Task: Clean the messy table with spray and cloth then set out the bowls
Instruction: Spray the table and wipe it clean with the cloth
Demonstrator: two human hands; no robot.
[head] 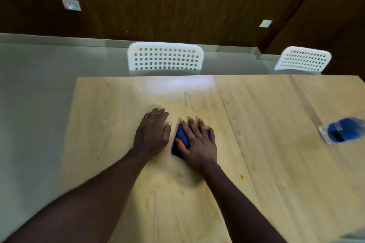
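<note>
While flat and open, right hand (197,144) atop blue cloth (179,137), left hand (152,134) empty just beside.

right hand (197,142) flat on blue cloth (180,138)

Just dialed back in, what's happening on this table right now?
A person appears to be wiping the wooden table. The right hand lies flat, fingers spread, pressing a folded blue cloth onto the wood. The left hand rests flat on bare wood just beside it. Yellowish smears and an orange speck show nearer the person. A blurred blue and clear object lies at the right edge. No bowls are in view.
</note>
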